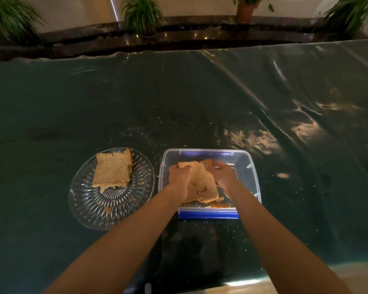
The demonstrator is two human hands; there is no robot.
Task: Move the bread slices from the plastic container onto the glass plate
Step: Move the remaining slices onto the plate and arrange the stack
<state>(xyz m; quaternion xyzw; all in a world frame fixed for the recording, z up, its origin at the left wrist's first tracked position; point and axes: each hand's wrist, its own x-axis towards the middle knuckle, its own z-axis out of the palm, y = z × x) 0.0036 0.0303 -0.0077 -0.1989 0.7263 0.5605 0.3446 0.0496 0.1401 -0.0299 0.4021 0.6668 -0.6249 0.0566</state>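
Note:
A clear plastic container (245, 161) with blue clips stands in front of me on the table. Inside it lies a stack of brown bread slices (202, 183). My left hand (179, 177) grips the stack's left side and my right hand (224, 175) grips its right side. Some broken bits of bread (220, 204) lie at the container's near wall. To the left stands a cut-glass plate (94, 206) with a small pile of bread slices (113, 169) on its far half.
The table is covered with a dark green glossy sheet (179, 98) sprinkled with crumbs. Potted plants (142, 14) line a dark ledge beyond the far edge. The table's near edge runs just below my forearms.

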